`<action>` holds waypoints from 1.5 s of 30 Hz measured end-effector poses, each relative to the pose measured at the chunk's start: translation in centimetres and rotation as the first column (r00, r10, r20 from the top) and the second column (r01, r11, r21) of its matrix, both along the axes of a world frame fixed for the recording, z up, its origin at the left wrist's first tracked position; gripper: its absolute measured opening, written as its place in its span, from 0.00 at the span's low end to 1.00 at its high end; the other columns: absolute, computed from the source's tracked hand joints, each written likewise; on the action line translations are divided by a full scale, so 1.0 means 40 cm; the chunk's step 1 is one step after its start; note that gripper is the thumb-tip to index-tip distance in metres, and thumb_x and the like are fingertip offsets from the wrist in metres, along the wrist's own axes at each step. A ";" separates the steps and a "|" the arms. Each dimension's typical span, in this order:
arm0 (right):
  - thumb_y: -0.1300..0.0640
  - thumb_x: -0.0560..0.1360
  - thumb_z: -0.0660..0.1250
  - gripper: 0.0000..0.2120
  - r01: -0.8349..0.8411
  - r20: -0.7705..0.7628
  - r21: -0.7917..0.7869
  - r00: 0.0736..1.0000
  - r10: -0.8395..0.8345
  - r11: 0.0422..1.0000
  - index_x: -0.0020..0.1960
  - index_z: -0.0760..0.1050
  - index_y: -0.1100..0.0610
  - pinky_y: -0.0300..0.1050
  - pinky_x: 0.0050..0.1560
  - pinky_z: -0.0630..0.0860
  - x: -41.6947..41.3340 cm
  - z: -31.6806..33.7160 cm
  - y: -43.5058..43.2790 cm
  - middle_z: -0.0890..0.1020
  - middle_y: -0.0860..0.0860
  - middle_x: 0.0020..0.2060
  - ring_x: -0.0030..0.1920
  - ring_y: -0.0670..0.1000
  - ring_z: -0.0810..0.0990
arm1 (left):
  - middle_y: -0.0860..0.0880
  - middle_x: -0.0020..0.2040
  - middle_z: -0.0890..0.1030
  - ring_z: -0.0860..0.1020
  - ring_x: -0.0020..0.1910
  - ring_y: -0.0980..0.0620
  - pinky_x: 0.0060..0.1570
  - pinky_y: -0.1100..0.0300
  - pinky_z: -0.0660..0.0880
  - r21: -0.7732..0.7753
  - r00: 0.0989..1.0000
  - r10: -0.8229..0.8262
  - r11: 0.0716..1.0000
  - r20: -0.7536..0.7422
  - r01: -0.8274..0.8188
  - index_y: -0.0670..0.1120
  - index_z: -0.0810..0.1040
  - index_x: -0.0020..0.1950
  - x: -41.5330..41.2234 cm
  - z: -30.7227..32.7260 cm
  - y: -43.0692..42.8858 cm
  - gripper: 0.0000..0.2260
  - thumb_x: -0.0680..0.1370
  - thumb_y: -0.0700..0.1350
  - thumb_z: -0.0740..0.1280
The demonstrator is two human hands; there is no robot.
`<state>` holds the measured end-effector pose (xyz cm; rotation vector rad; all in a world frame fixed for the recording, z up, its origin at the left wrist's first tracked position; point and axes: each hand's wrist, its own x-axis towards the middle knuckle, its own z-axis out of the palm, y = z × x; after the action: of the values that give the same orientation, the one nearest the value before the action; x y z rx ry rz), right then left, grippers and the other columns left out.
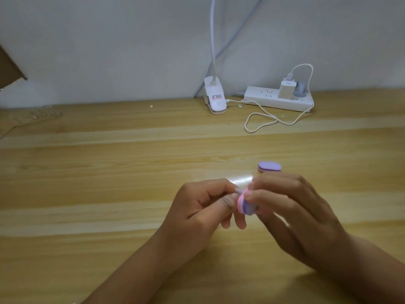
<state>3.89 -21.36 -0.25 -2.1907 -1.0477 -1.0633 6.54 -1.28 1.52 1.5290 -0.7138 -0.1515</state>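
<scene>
Right hand (293,211): grip closed on a small pink and purple block (245,206), pinched between thumb and fingers, held above the middle of the table (109,172). Left hand (197,207): fingers curled, tips touching the block's pink side; cannot tell whether its grip holds the block. Second purple block (269,166) lies flat just beyond the right hand. Power strip (278,99) and lamp clip (214,97) at the far edge.

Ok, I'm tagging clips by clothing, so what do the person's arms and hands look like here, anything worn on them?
Both forearms are bare to the picture's lower edge; no sleeve shows. The left hand and the right hand are ungloved, with no ring, watch or bracelet in sight. The one nail that shows on the left looks short and unpainted, though blurred.
</scene>
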 end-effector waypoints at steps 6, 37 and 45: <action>0.65 0.80 0.65 0.12 0.045 -0.041 0.075 0.998 -0.042 0.996 0.63 0.73 0.59 0.52 0.61 0.77 0.006 0.006 -0.011 0.77 0.53 0.57 0.60 0.51 0.78 | 0.47 0.33 0.81 0.77 0.32 0.54 0.34 0.63 0.72 -0.012 1.000 0.000 1.000 -0.012 0.000 0.41 0.82 0.41 0.002 0.000 0.001 0.10 0.78 0.36 0.62; 0.68 0.77 0.71 0.10 0.073 -0.109 0.072 0.992 -0.065 0.995 0.57 0.82 0.65 0.53 0.55 0.79 0.035 0.004 -0.024 0.84 0.56 0.51 0.52 0.51 0.82 | 0.54 0.37 0.83 0.77 0.38 0.53 0.40 0.49 0.74 0.182 0.816 0.300 0.882 0.493 -0.434 0.47 0.87 0.47 0.007 -0.011 -0.011 0.06 0.74 0.45 0.71; 0.69 0.76 0.71 0.10 0.096 -0.097 0.071 0.991 -0.089 0.993 0.57 0.82 0.64 0.52 0.55 0.79 0.035 0.001 -0.019 0.84 0.55 0.50 0.51 0.51 0.82 | 0.57 0.39 0.84 0.77 0.39 0.55 0.41 0.51 0.75 0.178 0.818 0.332 0.872 0.470 -0.456 0.47 0.87 0.45 0.011 -0.013 -0.009 0.05 0.73 0.44 0.72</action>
<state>5.30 -22.12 -0.22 -2.2235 -0.8591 -1.0123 7.00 -1.66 1.00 1.9888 -0.7115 0.4333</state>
